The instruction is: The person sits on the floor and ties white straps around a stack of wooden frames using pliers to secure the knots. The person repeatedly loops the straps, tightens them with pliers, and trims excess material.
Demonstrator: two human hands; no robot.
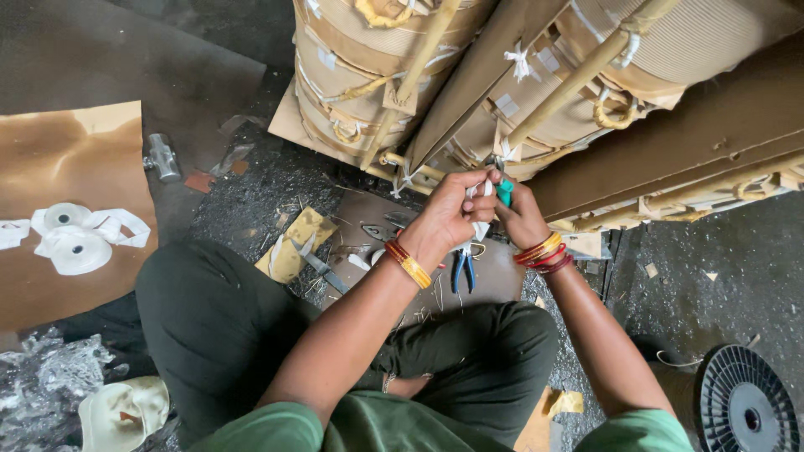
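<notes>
At the far left I see a brown paper sheet (50, 159) on the floor, carrying two rolls of white tape (74, 238). Just past its upper corner lies a small metal hammer (162, 157). Lower down, near my left knee, a cream cloth (124, 412) sits beside crumpled clear plastic (46, 377).

Moving right, a yellow scrap (295, 243) with a metal tool across it lies on the gritty floor, and blue-handled pliers (462, 268) rest on a brown board (494, 280) right under my wrists.

My left hand (448, 213) has its grip closed, fingers pinched on a strip of white tape (481, 191). That strip sits between both hands, held up just in front of the paper-wrapped coils (377, 75). My right hand (521, 219) is touching the left, its grip curled shut around a teal-handled tool (504, 191); how tightly, I cannot tell. Both wrists wear red and gold bangles (409, 261).

Further right the coil windings (636, 75) run on, bound with tan rods and white ties. At the bottom right corner stands a black plastic spool (744, 400).
</notes>
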